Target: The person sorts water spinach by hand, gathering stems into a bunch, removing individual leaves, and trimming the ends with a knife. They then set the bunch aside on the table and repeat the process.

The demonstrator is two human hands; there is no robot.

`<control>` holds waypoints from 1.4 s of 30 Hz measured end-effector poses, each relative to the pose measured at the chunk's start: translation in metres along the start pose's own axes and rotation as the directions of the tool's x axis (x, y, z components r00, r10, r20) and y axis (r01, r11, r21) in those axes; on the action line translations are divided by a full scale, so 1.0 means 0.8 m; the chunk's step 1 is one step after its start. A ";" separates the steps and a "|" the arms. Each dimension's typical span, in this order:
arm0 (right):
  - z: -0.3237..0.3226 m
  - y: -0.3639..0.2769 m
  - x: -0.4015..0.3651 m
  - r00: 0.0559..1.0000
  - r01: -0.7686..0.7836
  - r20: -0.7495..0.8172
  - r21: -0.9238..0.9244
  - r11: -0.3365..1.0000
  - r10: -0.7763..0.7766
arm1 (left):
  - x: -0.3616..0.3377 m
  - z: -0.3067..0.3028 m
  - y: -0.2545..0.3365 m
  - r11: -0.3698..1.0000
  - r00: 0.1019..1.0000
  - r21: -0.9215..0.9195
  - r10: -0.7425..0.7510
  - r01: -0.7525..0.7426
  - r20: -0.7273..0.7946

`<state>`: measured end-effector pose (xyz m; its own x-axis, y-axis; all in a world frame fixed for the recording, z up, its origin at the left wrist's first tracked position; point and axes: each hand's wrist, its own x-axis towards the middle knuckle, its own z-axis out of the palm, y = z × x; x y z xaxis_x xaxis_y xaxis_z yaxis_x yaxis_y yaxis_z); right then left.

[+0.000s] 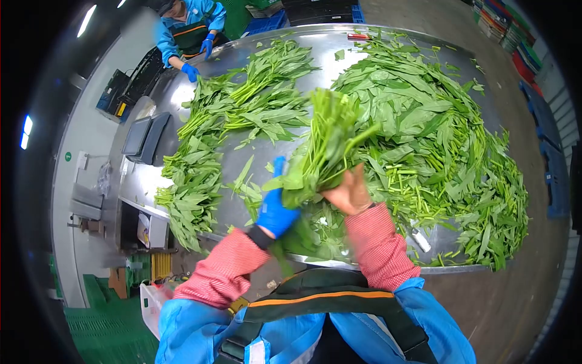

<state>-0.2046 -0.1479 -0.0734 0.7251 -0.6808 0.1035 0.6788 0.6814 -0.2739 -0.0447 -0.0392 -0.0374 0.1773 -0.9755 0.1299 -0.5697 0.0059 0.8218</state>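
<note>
Between my hands, a bunch of water spinach (327,136) is raised above the metal table, stem ends up and leaves hanging down, partly smeared by motion. My left hand (276,209), in a blue glove, is closed around the leafy lower part, thumb pointing up. My right hand (350,191), bare, grips the bunch from the right side; some of its fingers are hidden behind the stems. To the right lies a large heap of loose water spinach (424,115) with cut stem pieces. Several laid-out bunches (200,173) line the table's left side.
A white-handled tool (420,239) lies near the table's front edge; a red-handled one (359,37) lies at the far edge. A dark scale-like device (145,138) stands at the left. Across the table, a co-worker (191,30) in blue gloves reaches toward the bunches.
</note>
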 end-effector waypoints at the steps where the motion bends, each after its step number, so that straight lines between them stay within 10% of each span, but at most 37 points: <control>1: -0.022 -0.013 0.000 0.999 -0.026 0.029 0.146 0.989 0.022 | 0.006 -0.022 0.001 0.981 0.993 0.172 0.099 -0.087 -0.058; 4: -0.126 -0.010 0.002 0.974 -0.194 0.191 0.401 0.895 0.125 | 0.005 -0.047 -0.030 0.837 0.989 0.526 0.137 -0.149 0.062; 8: -0.031 -0.024 -0.015 0.880 -0.064 -0.469 0.042 0.997 0.076 | 0.004 -0.055 -0.012 0.763 0.987 0.626 0.120 -0.159 0.104; 11: -0.074 -0.037 0.001 0.922 -0.144 -0.384 -0.449 0.882 -0.045 | 0.011 -0.068 -0.008 0.709 0.975 0.670 0.188 -0.220 0.121; 13: -0.031 -0.071 -0.008 0.914 -0.182 -0.406 -0.359 0.915 0.023 | 0.010 -0.082 -0.014 0.659 0.983 0.732 0.159 -0.174 0.090; 15: -0.013 -0.108 -0.017 0.847 0.115 -0.477 -0.270 0.956 -0.237 | 0.007 -0.098 -0.030 0.610 0.986 0.779 0.159 -0.141 0.054; 17: -0.047 -0.142 -0.025 0.972 0.176 -0.149 -0.061 0.982 -0.184 | 0.006 -0.106 -0.040 0.630 0.982 0.764 0.187 -0.138 0.024; 19: -0.054 -0.138 -0.028 0.990 0.047 -0.110 -0.360 0.932 -0.092 | 0.004 -0.107 -0.038 0.626 0.978 0.769 0.207 -0.130 -0.003; 22: -0.029 -0.088 -0.006 0.943 -0.328 -0.330 -0.944 0.035 -0.050 | 0.008 -0.095 -0.015 0.529 0.992 0.842 0.118 -0.107 0.052; 23: -0.022 -0.068 -0.003 0.956 -0.292 -0.270 -0.918 0.267 0.119 | 0.011 -0.088 -0.009 0.494 0.990 0.859 0.110 -0.134 0.091; 25: 0.003 -0.049 0.006 0.970 -0.214 -0.182 -0.952 0.220 0.159 | 0.011 -0.078 -0.002 0.423 0.983 0.888 0.084 -0.183 0.163; 29: 0.000 -0.042 -0.010 0.954 -0.289 -0.298 -0.942 0.168 -0.030 | 0.012 -0.083 -0.024 0.969 0.993 0.244 0.063 -0.037 -0.099; 32: -0.009 -0.032 -0.031 0.963 -0.209 -0.253 -0.917 0.341 -0.089 | 0.007 -0.090 -0.049 0.993 0.997 0.115 -0.023 0.031 -0.067; 34: -0.007 -0.050 -0.030 0.921 -0.005 -0.104 -0.967 0.256 -0.375 | -0.001 -0.097 -0.047 0.952 0.997 0.305 0.003 0.019 -0.072; 35: 0.014 -0.071 -0.030 0.863 -0.025 -0.307 -0.818 0.575 -0.400 | -0.006 -0.103 -0.046 0.923 0.998 0.385 0.037 -0.012 -0.058; 37: 0.019 -0.132 -0.036 0.857 0.212 -0.291 -0.552 0.807 -0.425 | -0.013 -0.111 -0.044 0.859 0.996 0.510 0.075 -0.041 -0.046; 40: 0.009 -0.167 -0.042 0.938 0.015 -0.277 -0.569 0.822 -0.208 | -0.013 -0.113 -0.029 0.784 0.975 0.593 0.220 -0.183 0.010; 42: -0.016 -0.142 -0.027 0.928 -0.319 -0.371 -0.728 0.607 0.041 | -0.011 -0.109 -0.018 0.696 0.978 0.693 0.199 -0.186 0.063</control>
<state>-0.2989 -0.2142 -0.0565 0.6577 -0.7031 -0.2703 0.0963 0.4344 -0.8956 0.0316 -0.0114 -0.0017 0.0093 -0.9668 0.2554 -0.9860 0.0336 0.1633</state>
